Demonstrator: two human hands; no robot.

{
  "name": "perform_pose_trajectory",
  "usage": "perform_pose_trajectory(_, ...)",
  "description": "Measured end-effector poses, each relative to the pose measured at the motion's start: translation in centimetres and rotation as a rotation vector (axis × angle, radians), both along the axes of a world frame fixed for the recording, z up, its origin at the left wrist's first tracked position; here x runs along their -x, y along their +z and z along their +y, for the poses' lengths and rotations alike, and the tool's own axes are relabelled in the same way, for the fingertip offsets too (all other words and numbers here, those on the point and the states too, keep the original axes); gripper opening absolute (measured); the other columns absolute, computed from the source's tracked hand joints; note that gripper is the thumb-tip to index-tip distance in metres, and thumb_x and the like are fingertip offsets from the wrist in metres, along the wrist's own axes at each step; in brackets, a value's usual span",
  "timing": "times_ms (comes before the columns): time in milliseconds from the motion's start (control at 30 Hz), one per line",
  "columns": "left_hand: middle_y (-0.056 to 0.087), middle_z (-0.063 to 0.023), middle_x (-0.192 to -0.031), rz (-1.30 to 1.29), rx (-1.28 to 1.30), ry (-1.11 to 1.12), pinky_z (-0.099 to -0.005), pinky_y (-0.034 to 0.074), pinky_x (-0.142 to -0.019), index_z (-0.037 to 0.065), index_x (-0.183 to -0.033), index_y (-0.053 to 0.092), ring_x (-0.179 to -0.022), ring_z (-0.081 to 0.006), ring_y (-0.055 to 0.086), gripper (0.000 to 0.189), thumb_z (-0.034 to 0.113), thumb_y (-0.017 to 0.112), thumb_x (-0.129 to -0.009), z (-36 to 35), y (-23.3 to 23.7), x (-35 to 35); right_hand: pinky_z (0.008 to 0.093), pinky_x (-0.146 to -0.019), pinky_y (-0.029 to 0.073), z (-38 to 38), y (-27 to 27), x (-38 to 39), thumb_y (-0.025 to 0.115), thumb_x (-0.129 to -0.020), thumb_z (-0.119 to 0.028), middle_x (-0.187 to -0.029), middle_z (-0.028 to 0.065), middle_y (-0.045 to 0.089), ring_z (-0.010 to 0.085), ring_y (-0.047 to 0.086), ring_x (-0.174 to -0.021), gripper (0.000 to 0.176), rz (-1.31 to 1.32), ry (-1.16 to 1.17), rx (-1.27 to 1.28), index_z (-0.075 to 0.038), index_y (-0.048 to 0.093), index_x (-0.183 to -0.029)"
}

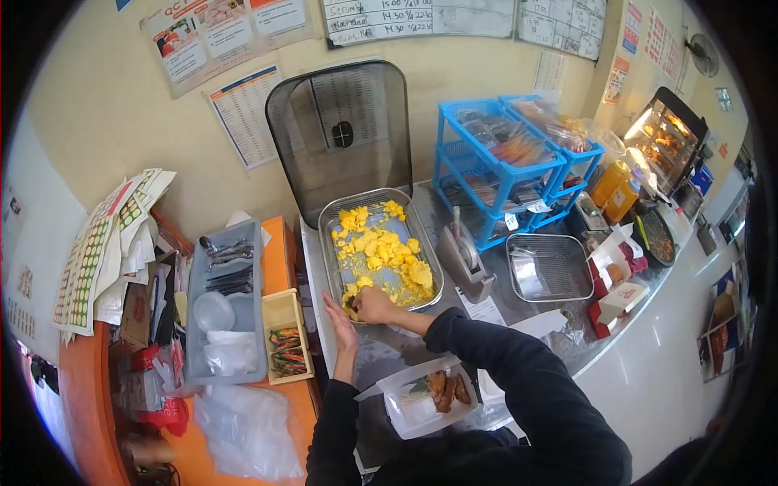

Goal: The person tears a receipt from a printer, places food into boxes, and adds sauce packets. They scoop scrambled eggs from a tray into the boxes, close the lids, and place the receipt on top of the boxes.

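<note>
A metal wire-mesh tray (326, 243) holds yellow scrambled egg (387, 247), spread in clumps over its bottom. My right hand (376, 306) is closed over the tray's near end; a small dark bit shows by its fingers, but what they hold is hidden. Beside the tray's near left corner is my left hand (340, 330), its fingers stretched out and close to the rim. Behind the tray a dark see-through cover (340, 170) stands raised against the wall. Close to my body, an open white takeaway box (397, 413) contains fried brown pieces and a white block, probably rice.
A grey cutlery bin (263, 300) and a cream box of sauce sachets (306, 356) stand left, plastic bags (247, 433) below them. To the right are a metal holder (466, 263), blue racks (502, 170), another mesh tray (549, 267) and red-and-white boxes (620, 300).
</note>
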State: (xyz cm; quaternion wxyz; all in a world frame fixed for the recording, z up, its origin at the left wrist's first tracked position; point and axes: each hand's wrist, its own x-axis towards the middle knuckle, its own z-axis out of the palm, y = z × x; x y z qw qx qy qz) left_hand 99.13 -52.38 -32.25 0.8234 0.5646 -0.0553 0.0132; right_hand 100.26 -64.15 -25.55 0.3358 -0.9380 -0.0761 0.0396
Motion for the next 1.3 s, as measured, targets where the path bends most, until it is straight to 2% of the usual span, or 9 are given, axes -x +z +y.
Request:
perform_pose_trajectory(133,-0.007,-0.0044,-0.159,-0.01,-0.023,-0.037,-0.0389,-0.008,-0.115,0.014,-0.152,0.0,-0.145,-0.0205,-0.013,0.072,0.059,0.012,-0.098,0.5,0.2,0.0,0.0382,-0.064,0.055,-0.4,-1.3,-0.9,0.058,-0.075,-0.009,-0.075,0.0205,0.069,0.0299,0.068,-0.064,0.024,-0.1,-0.006,-0.104,-0.005,0.075,-0.091)
perform_pose_trajectory(233,-0.009,-0.0048,-0.159,-0.002,-0.036,-0.058,-0.0386,-0.009,-0.115,0.014,-0.152,-0.001,-0.145,-0.0202,-0.014,0.073,0.06,0.011,-0.097,0.4,0.6,0.0,0.0319,-0.054,0.053,-2.1,0.3,-1.7,0.06,-0.078,-0.008,-0.068,0.0153,0.068,0.0197,0.065,-0.054,0.019,0.246,-0.139,-0.377,-0.003,0.075,-0.088)
perform_pose_trajectory(467,-0.008,-0.0098,-0.158,0.062,-0.173,-0.084,-0.0369,-0.009,-0.115,0.009,-0.151,-0.001,-0.145,-0.0224,-0.011,0.078,0.062,0.006,-0.096,1.5,0.5,-0.4,0.0282,-0.036,0.028,-6.2,-4.1,-4.9,0.059,-0.086,-0.01,-0.052,0.0022,0.049,0.0122,0.041,-0.039,0.016,0.682,-0.157,-0.626,-0.006,0.073,-0.092)
perform_pose_trajectory(567,-0.015,-0.0115,-0.157,0.018,-0.284,-0.152,-0.0363,-0.012,-0.114,0.01,-0.151,-0.005,-0.143,-0.0212,-0.018,0.079,0.064,0.009,-0.095,3.0,-1.0,-1.3,0.0254,-0.04,0.036,-8.2,-2.3,-4.0,0.055,-0.087,-0.004,-0.063,0.0009,0.058,0.0094,0.047,-0.045,0.024,0.69,-0.145,-0.671,-0.007,0.071,-0.105)
perform_pose_trajectory(767,0.017,-0.0137,-0.146,0.075,-0.173,0.012,-0.0384,0.01,-0.111,0.002,-0.142,0.016,-0.133,-0.0262,0.016,0.071,0.056,0.013,-0.096,3.0,1.6,-1.5,0.0244,-0.039,0.03,-13.3,3.3,-0.5,0.064,-0.088,-0.017,-0.059,-0.0026,0.053,0.0067,0.041,-0.045,0.016,0.215,0.012,-0.535,-0.007,0.071,-0.098)
perform_pose_trajectory(800,0.021,-0.0142,-0.143,0.048,-0.171,0.023,-0.0386,0.013,-0.109,0.001,-0.14,0.019,-0.13,-0.0264,0.02,0.069,0.055,0.015,-0.096,2.1,2.2,-1.4,0.0235,-0.041,0.032,-14.2,7.7,3.0,0.065,-0.087,-0.017,-0.06,-0.0021,0.054,0.0062,0.043,-0.048,0.019,0.332,-0.148,-0.805,-0.004,0.071,-0.099)
perform_pose_trajectory(1033,0.043,-0.0178,-0.121,-0.192,-0.122,0.064,-0.0401,0.034,-0.099,-0.002,-0.125,0.04,-0.109,-0.028,0.046,0.058,0.046,0.025,-0.097,-1.8,8.0,8.7,0.0201,-0.051,0.042,-20.0,17.5,21.3,0.059,-0.092,-0.011,-0.071,0.0002,0.061,0.0041,0.052,-0.057,0.023,0.062,-0.321,-0.882,-0.001,0.067,-0.111)
perform_pose_trajectory(1267,0.06,-0.0137,-0.088,-0.46,-0.359,-0.354,-0.0351,0.046,-0.081,-0.002,-0.096,0.062,-0.087,-0.0247,0.059,0.048,0.039,0.038,-0.092,-7.6,12.1,24.8,0.0218,-0.055,0.047,-21.8,14.6,37.0,0.063,-0.09,-0.017,-0.081,0.0001,0.066,0.0051,0.057,-0.066,0.023,-0.044,-0.746,-0.707,-0.002,0.069,-0.108)
perform_pose_trajectory(1300,0.062,-0.0143,-0.09,-0.241,-0.282,-0.486,-0.0362,0.044,-0.086,-0.003,-0.094,0.063,-0.092,-0.0246,0.058,0.049,0.036,0.033,-0.096,-7.9,12.2,26.8,0.0214,-0.055,0.046,-21.0,13.5,38.6,0.064,-0.09,-0.017,-0.081,0.0004,0.066,0.0051,0.056,-0.066,0.024,-0.018,-0.795,-0.749,-0.002,0.069,-0.109)
